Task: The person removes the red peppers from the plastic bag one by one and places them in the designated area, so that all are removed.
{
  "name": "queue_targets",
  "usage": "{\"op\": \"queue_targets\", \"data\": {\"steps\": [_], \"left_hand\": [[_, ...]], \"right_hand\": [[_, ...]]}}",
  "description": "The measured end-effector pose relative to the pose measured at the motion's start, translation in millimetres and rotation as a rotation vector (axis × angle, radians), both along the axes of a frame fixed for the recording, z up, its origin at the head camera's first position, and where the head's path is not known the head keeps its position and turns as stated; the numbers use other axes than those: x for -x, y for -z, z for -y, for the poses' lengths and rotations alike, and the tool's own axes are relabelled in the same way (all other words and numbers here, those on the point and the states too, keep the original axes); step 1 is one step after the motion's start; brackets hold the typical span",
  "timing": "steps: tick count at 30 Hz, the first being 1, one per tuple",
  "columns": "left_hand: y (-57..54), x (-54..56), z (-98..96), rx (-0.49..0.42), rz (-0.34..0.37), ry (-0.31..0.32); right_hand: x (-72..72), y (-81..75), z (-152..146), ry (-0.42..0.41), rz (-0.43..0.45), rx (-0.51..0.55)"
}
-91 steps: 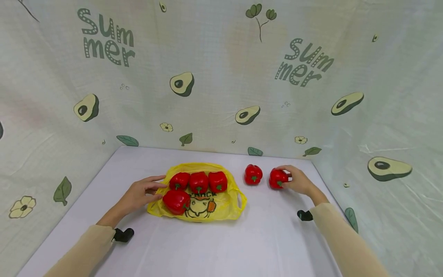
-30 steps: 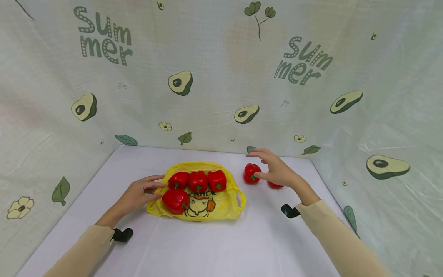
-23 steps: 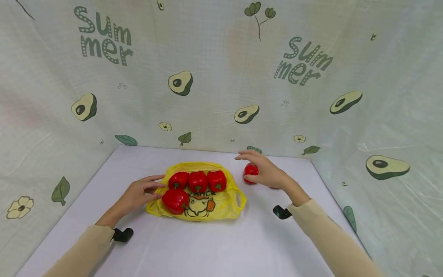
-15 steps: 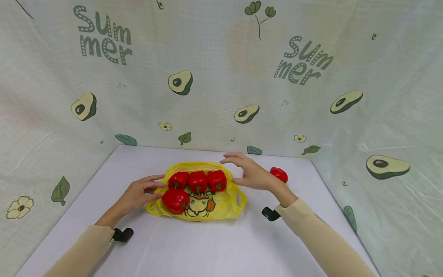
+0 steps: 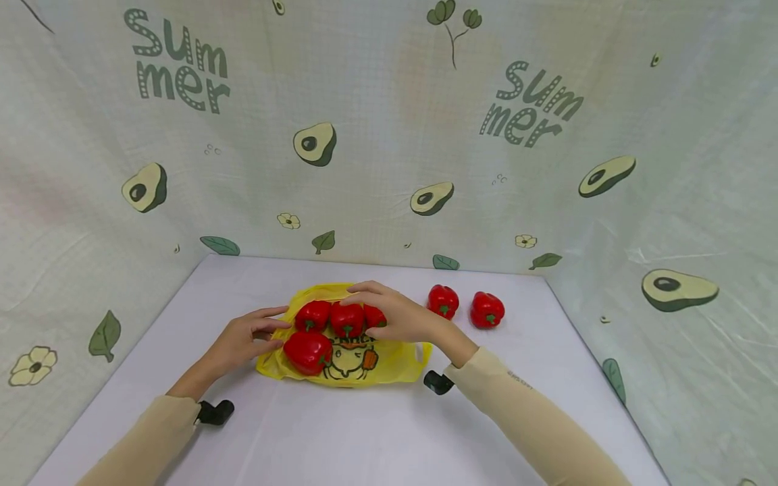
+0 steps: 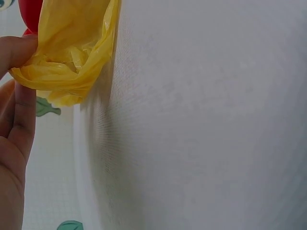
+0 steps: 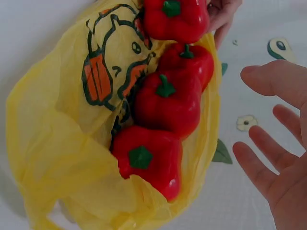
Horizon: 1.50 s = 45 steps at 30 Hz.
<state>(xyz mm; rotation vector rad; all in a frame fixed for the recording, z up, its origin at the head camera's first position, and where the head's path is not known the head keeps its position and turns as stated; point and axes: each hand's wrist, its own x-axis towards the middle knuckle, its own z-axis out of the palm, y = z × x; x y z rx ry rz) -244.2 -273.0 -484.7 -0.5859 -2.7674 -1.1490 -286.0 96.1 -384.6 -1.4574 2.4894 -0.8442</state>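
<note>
A yellow plastic bag [image 5: 398, 361] with a printed cartoon lies flat on the table. On it are a larger red bell pepper [image 5: 308, 353] at the front left and several smaller ones, such as the middle pepper [image 5: 347, 320], in a row behind. My left hand [image 5: 237, 341] pinches the bag's left edge between thumb and fingers, as the left wrist view shows. Over the row's right end hovers my right hand [image 5: 398, 316], partly hiding the rightmost pepper [image 5: 374, 316]. Its fingers [image 7: 264, 165] are spread and hold nothing, apart from the peppers in the right wrist view.
Two more red peppers, a nearer-to-bag pepper [image 5: 443, 301] and a far-right pepper [image 5: 487, 310], stand on the white table [image 5: 340, 439] right of the bag. A printed curtain [image 5: 377, 135] with avocados and leaves walls the table's back and sides.
My right hand has let go of the far-right pepper, leaving it standing on the table, and has moved left past the other loose pepper to above the bag. My left hand stays in place.
</note>
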Motion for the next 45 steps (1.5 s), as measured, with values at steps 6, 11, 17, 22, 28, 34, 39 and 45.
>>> {"op": "queue_targets", "data": {"steps": [6,11,17,22,28,34,39,45], "left_hand": [[0.4,0.5,1.0,-0.009,0.015,-0.003],[1.1,0.7,1.9,-0.012,0.024,-0.006],[0.1,0.6,1.6,-0.002,0.008,-0.002],[-0.4,0.7,2.0,0.004,0.009,-0.006],[1.1,0.6,4.1,-0.007,0.012,-0.005],[0.1,0.1,3.8,0.006,0.007,-0.006],[-1.4,-0.2,2.5,0.001,0.016,-0.003],[-2.2,0.0,2.2,-0.002,0.024,-0.006]], "right_hand": [[-1.2,9.7,19.4,-0.019,-0.026,-0.030],[-4.4,17.5,34.6,-0.055,-0.004,-0.031],[-7.1,29.3,50.2,-0.079,0.019,-0.045],[-6.9,40.3,61.1,-0.092,0.021,-0.059],[-7.6,47.7,69.5,-0.093,0.035,-0.075],[-9.7,51.8,75.5,-0.094,0.017,-0.106],[-11.4,56.4,79.4,-0.100,-0.009,-0.129],[-12.4,61.8,81.5,-0.116,-0.042,-0.137]]}}
